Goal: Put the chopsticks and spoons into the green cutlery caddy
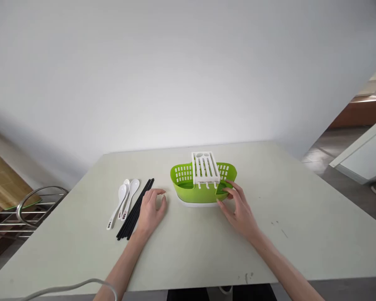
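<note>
Pale tabletop (191,251) beneath, left fingers (156,192) curl apart, empty, by chopsticks (134,215); right fingers (233,193) pinch the green basket (200,195).

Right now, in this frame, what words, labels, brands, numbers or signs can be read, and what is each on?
No text can be read.
White spoons: small dark and reddish marks on the handles, too small to read.
Green basket, white rack, black chopsticks: no lettering visible.
</note>
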Demonstrator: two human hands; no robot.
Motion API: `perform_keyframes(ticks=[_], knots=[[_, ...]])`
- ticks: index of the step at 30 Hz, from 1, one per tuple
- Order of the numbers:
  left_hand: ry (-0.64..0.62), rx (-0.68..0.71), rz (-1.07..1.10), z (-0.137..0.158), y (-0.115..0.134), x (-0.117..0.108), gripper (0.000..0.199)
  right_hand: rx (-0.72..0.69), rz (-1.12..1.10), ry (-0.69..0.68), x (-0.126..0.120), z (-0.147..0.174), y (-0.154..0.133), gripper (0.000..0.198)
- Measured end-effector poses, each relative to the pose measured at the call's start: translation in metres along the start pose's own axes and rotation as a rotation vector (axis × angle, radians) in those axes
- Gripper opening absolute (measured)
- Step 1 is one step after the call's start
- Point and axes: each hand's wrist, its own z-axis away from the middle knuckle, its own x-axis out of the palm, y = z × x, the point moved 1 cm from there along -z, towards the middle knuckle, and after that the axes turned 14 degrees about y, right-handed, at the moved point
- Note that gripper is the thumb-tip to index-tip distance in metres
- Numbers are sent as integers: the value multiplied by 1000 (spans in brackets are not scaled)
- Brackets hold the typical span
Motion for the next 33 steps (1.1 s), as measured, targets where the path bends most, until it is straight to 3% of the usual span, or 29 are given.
perform_keyframes(ticks=[11, 16, 22, 29, 33], knots=[[27, 23, -132, -6, -13, -11, 22, 4, 0, 0, 1, 1, 2, 31], [-106, 44, -227, 1, -28, -22, 43, 6, 2, 1, 0, 1, 1, 31], [-252, -69, -266, 10, -40, -30, 57, 7, -5, 9, 1, 1, 1, 31], [-195, -40, -238, 18, -49, -24, 60, 6, -11, 8, 5, 1, 3, 31], [-175, -39, -241, 21, -54, -20, 57, -8, 4, 20, 20, -9, 3, 32]])
